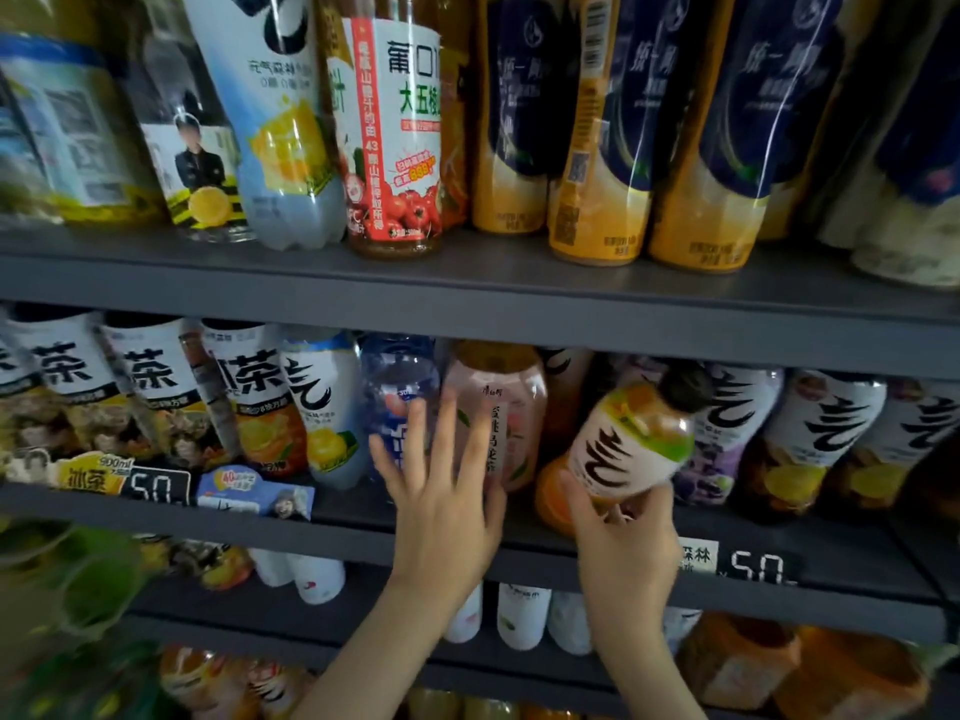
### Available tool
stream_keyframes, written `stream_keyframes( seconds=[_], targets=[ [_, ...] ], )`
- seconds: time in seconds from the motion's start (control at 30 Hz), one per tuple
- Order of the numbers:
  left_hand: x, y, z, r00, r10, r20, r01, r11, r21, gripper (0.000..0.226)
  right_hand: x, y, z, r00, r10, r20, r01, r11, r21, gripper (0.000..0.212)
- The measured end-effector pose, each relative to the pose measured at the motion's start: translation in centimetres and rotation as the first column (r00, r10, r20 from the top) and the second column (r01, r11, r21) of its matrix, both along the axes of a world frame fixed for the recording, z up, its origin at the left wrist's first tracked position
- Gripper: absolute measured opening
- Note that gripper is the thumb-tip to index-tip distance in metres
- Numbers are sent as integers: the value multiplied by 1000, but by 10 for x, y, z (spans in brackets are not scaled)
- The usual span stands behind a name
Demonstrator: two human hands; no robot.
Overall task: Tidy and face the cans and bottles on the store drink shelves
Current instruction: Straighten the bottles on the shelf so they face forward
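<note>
Both hands are up at the middle shelf (353, 517), set apart from one another. The left hand (447, 491) is flat and spread. Its fingers lie against the front of the pink bottle (501, 402), and the outer fingers reach over the blue bottle (397, 392) at its 9 o'clock, so it steadies rather than grips.

The right hand (623, 537) is curled round the low end of the tilted bottle (631, 444), the orange drink with the white label, which is the one being handled. From the left hand it sits at about 3 o'clock, just beside the pink bottle. Its long axis is well off upright, with the base down toward 7 o'clock and the dark cap leaning up to 1 o'clock, close under the shelf above. The purple-labelled bottle (727, 449) stands just behind the cap end.

I'd say the next move is the right hand's, being the only one with a hold. It needs to swing the cap back toward 12 o'clock and seat the base in the gap between the pink and purple bottles. The blur hides whether the base touches the shelf.
</note>
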State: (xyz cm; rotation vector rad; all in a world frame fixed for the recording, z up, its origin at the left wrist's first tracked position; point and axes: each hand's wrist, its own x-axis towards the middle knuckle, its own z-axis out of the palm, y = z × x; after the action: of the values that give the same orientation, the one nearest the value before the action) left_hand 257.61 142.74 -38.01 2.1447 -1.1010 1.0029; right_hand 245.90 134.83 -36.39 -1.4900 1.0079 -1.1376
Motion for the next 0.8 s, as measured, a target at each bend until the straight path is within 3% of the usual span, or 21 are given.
stream_keyframes(
  seconds=[0.17,0.37,0.47,0.57,0.63,0.8],
  targets=[
    [3,-31,25,997,41,-63,-43,998,-39,77,-9,12,-8,988,-65,141,51,994,98,63],
    [2,-65,34,968,167,-186,-194,971,-140,110,-15,13,-9,974,-101,202,98,995,23,75],
    [1,-69,39,959,163,-231,-215,952,-220,106,-23,9,-7,964,-119,237,127,992,-19,74],
    [-6,-63,37,963,84,-257,-171,924,-342,98,-31,4,-7,960,-93,266,105,994,-34,75],
    [-18,-52,30,972,-52,-231,-62,886,-459,94,-35,2,-8,959,-59,277,74,996,-44,74],
    [-33,-13,5,924,-308,-226,102,770,-630,98,-29,8,-11,964,59,259,-56,998,-20,54]
  ],
)
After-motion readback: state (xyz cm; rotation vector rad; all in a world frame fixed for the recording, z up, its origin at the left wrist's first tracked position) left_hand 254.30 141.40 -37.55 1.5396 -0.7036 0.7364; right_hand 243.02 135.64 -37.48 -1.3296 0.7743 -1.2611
